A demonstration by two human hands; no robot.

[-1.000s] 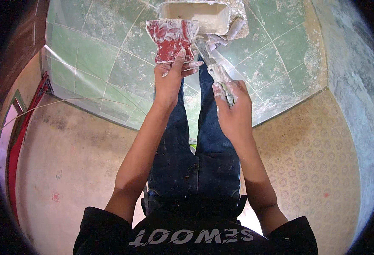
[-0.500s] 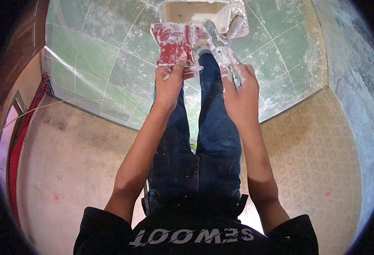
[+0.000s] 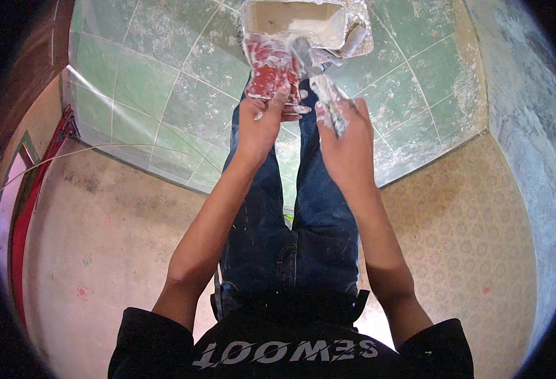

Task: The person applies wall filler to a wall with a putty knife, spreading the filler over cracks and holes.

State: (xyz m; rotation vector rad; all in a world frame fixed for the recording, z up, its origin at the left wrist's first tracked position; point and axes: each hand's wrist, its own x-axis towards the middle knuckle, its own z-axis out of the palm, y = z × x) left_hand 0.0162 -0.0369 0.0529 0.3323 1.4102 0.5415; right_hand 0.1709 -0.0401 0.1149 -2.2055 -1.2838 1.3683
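Partly behind the red scraper (image 3: 269, 81), a tub (image 3: 342, 26) amid green tiles (image 3: 140, 82).

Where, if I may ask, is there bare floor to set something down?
Green tiles, though smeared, lie open between the tub and the brown wood at left, and toward the mottled bluish wall at right. Crowded: before the tub, red scraper in left hand, putty knife in right hand.

Through the head camera I can see a green tiled floor (image 3: 410, 95), which carries many whitish stains. On the right I observe a blotchy, pale bluish wall (image 3: 530, 139); beside it, a tan patterned surface (image 3: 461, 234). Leftward, I notice one thin cord (image 3: 101, 146) and a red strip (image 3: 20, 265).
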